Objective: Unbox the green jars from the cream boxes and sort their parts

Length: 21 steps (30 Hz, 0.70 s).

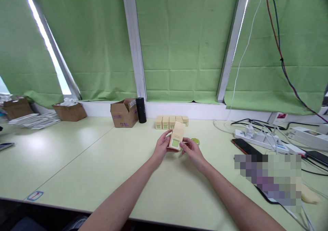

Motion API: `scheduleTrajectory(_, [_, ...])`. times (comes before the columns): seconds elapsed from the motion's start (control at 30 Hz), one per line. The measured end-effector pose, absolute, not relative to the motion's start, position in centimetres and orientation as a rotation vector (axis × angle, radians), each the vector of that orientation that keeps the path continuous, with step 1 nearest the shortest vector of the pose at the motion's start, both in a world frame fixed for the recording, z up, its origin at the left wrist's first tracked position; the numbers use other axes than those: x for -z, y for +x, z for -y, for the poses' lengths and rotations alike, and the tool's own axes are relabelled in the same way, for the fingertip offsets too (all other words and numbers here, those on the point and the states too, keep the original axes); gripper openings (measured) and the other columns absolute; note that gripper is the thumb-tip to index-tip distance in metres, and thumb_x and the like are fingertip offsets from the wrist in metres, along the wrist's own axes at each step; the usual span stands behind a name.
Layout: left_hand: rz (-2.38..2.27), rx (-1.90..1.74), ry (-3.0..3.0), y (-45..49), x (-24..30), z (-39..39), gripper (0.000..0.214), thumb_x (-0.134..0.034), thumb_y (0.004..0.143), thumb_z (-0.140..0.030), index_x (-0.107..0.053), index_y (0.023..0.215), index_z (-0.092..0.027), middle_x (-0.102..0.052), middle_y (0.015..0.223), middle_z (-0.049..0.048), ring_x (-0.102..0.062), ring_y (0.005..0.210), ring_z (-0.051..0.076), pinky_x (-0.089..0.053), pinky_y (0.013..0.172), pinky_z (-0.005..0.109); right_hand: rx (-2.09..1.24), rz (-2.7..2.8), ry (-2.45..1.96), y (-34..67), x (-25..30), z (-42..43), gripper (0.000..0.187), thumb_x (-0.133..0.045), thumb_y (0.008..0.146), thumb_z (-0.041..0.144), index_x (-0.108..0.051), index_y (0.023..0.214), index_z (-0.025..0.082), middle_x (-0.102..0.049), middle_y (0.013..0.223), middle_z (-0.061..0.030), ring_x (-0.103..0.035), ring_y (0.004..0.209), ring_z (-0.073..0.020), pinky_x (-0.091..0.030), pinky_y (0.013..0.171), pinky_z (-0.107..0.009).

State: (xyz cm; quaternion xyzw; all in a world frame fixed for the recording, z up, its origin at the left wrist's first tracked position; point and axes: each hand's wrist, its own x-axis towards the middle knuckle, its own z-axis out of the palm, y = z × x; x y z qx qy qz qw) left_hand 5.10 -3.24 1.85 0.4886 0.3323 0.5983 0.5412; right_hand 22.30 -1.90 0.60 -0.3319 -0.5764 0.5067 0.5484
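Note:
Between my two hands is a small tan cardboard box (177, 135) with a green square on its front and its top flap standing up. My left hand (162, 145) grips its left side, fingers curled behind. At the lower right corner, my right hand (191, 149) holds it with the thumb on the front; some fingers are hidden. A small yellow-green object (195, 141) lies on the table just beyond my right hand, its kind unclear. Behind the held box, several similar small boxes (165, 122) stand in a row.
An open brown carton (124, 113) and a black cylindrical bottle (140, 110) stand at the back. To the right lie a white power strip (258, 140) with tangled cables and a dark phone (246, 149). Papers (36, 119) and another carton (69, 111) are far left.

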Motion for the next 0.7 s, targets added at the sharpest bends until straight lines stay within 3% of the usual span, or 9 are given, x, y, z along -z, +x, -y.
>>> scheduleTrajectory(0.17, [-0.834,-1.460,1.307,4.9,-2.3,3.4,0.057,-0.066,0.087,-0.038,-0.052,0.140,-0.024,-0.059,0.147,0.0150,-0.070,0.100,0.024,-0.063,0.072,0.035,-1.288,1.211,-0.740,22.8,-0.7,1.5,0.055,-0.086,0.067,0.058,-0.073,0.104,0.019,-0.074,0.105,-0.0098,-0.069,0.087,-0.0226,-0.060,0.062,-0.031])
scheduleTrajectory(0.37, [-0.802,-1.395,1.501,5.4,-2.0,3.9,0.070,-0.063,0.075,-0.016,-0.052,0.144,-0.024,-0.056,0.149,0.0137,-0.061,0.121,0.026,-0.056,0.094,0.039,-1.361,1.056,-0.724,23.0,-0.7,1.4,0.054,-0.087,0.068,0.058,-0.071,0.101,0.018,-0.075,0.106,-0.0095,-0.072,0.091,-0.0236,-0.065,0.069,-0.035])
scheduleTrajectory(0.5, [-0.791,-1.373,1.564,5.9,-1.8,4.1,0.066,-0.062,0.083,-0.017,-0.048,0.146,-0.024,-0.058,0.146,0.0139,-0.058,0.130,0.028,-0.050,0.103,0.042,-1.392,1.032,-0.721,22.8,-0.5,1.5,0.057,-0.089,0.066,0.058,-0.070,0.103,0.018,-0.075,0.106,-0.0096,-0.073,0.088,-0.0226,-0.066,0.069,-0.035])
scheduleTrajectory(0.7, [-0.805,-1.367,1.583,6.0,-1.9,4.4,0.054,-0.066,0.090,-0.028,-0.049,0.141,-0.025,-0.061,0.142,0.0140,-0.060,0.129,0.029,-0.050,0.102,0.042,-1.385,1.090,-0.736,22.6,-0.3,1.5,0.057,-0.088,0.067,0.059,-0.069,0.103,0.019,-0.076,0.095,-0.0084,-0.074,0.090,-0.0261,-0.067,0.073,-0.041])
